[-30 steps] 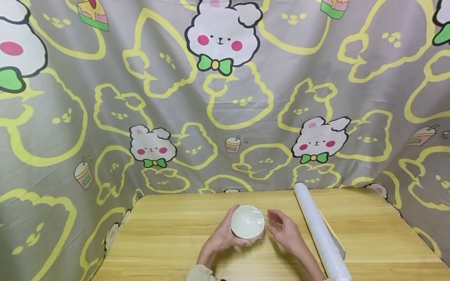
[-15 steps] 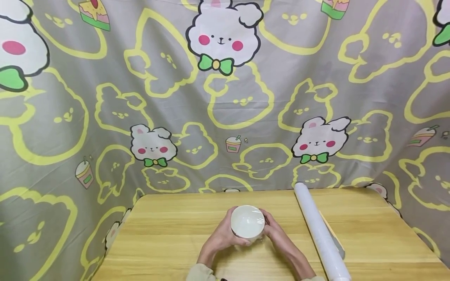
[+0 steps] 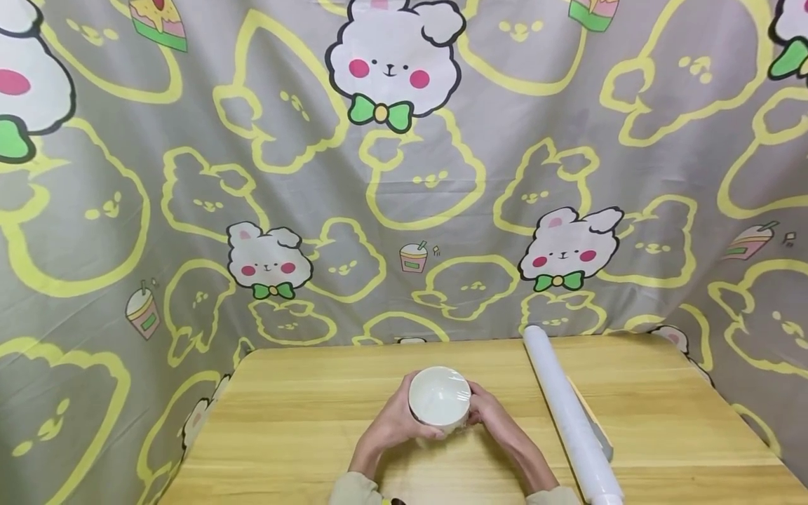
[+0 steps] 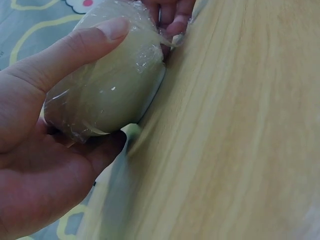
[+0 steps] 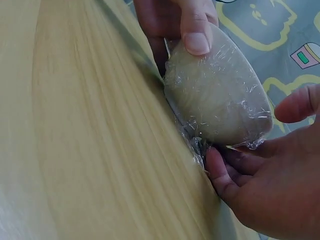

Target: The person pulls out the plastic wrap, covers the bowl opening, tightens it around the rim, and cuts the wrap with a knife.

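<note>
A small pale bowl (image 3: pixel 440 396) with clear plastic wrap stretched over its mouth is at the middle of the table. My left hand (image 3: pixel 391 421) grips it from the left, thumb along the near side. Wrinkled plastic wrap (image 5: pixel 227 95) also covers the outer wall and bunches near the base. On the right side, my right hand (image 3: pixel 499 424) has its fingers curled at the bunched wrap by the bowl's underside. In the right wrist view its thumb (image 5: pixel 297 104) stands apart from the bowl. Whether the base touches the table cannot be told.
To the right lies a long white roll of plastic wrap (image 3: pixel 571 414), slanting from the back toward the front of the wooden table (image 3: pixel 303 400). A flat piece with a yellow edge and grey end (image 3: pixel 602 440) lies partly behind it. A patterned grey curtain (image 3: pixel 353 175) surrounds the table.
My right hand, apart from the bowl a second ago, came left to its side and now works lower at the wrap. The left hand keeps its grip. The whole view shifted slightly.
</note>
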Demonstrator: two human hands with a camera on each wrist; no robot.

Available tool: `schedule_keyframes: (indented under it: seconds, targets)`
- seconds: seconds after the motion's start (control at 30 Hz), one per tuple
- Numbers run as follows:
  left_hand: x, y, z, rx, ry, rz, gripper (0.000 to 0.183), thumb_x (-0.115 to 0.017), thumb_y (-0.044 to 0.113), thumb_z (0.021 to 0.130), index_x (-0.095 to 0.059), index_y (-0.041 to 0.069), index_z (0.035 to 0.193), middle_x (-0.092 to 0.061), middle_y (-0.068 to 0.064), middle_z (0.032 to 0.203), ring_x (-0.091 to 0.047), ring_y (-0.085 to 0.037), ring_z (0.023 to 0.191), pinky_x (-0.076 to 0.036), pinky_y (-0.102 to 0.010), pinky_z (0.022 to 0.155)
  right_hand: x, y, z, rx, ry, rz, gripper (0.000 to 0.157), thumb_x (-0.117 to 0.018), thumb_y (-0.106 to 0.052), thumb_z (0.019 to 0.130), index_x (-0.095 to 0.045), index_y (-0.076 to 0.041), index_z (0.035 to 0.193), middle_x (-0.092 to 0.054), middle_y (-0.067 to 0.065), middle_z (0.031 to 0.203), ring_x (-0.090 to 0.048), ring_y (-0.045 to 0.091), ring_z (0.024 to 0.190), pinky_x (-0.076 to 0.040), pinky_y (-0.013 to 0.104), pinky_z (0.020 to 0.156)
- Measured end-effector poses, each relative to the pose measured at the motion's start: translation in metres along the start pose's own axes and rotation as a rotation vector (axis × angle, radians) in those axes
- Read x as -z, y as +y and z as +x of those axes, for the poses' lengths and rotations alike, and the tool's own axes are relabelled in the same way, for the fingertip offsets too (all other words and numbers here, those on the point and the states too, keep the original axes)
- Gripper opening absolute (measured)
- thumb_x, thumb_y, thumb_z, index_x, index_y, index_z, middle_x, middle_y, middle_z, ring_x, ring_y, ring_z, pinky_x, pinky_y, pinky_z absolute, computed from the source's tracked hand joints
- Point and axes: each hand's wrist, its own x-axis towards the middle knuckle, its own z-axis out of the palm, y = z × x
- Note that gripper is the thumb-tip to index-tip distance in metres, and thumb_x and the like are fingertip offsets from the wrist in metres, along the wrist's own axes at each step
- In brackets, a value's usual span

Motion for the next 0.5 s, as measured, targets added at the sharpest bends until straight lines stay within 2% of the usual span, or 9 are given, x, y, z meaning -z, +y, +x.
schedule_keyframes:
  seconds: [0.17, 0.27, 0.37, 0.43, 0.5]
  targets:
    - [0.0, 0.0, 0.006, 0.006, -0.017, -0.005, 0.115, -0.098, 0.003, 0.061, -0.031, 0.002, 0.154, -0.052, -0.015, 0.145, -0.054, -0.032, 0.128, -0.04, -0.047, 0.111, 0.004, -0.002, 0.001, -0.012, 0.006, 0.022, 0.069, -0.041, -0.002, 0.085, -0.033, 0.017, 0.15, -0.056, 0.024, 0.132, -0.053, 0.018, 0.089, -0.049, 0.026, 0.075]
    - [0.0, -0.002, 0.008, 0.021, -0.044, 0.017, 0.123, -0.098, 0.002, 0.061, -0.022, -0.002, 0.158, -0.047, -0.018, 0.149, -0.05, -0.035, 0.132, -0.036, -0.053, 0.114, 0.007, -0.002, -0.001, -0.023, 0.013, 0.049, 0.071, -0.04, 0.0, 0.084, -0.027, 0.017, 0.152, -0.049, 0.032, 0.141, -0.056, 0.021, 0.098, -0.052, 0.028, 0.08]
    - [0.002, -0.004, 0.009, 0.029, -0.075, 0.014, 0.134, -0.098, 0.002, 0.062, -0.007, -0.004, 0.161, -0.038, -0.025, 0.156, -0.043, -0.041, 0.139, -0.03, -0.057, 0.119, 0.013, -0.007, -0.005, -0.033, 0.062, 0.051, 0.069, -0.042, 0.0, 0.089, -0.025, 0.016, 0.153, -0.04, 0.037, 0.15, -0.057, 0.034, 0.117, -0.057, 0.041, 0.091]
    - [0.007, -0.003, 0.008, 0.03, -0.096, -0.048, 0.138, -0.096, 0.002, 0.064, 0.001, -0.003, 0.161, -0.027, -0.029, 0.161, -0.035, -0.043, 0.145, -0.026, -0.056, 0.121, 0.019, -0.013, -0.009, -0.036, 0.13, 0.016, 0.063, -0.045, -0.004, 0.095, -0.029, 0.013, 0.153, -0.041, 0.036, 0.151, -0.054, 0.041, 0.127, -0.056, 0.049, 0.096]
    - [0.015, 0.0, 0.007, 0.036, -0.102, -0.113, 0.133, -0.093, 0.005, 0.071, 0.004, -0.001, 0.162, -0.02, -0.03, 0.164, -0.027, -0.044, 0.149, -0.025, -0.054, 0.121, 0.028, -0.022, -0.012, -0.013, 0.186, -0.04, 0.056, -0.045, -0.009, 0.102, -0.034, 0.011, 0.152, -0.044, 0.034, 0.149, -0.05, 0.046, 0.131, -0.054, 0.055, 0.099]
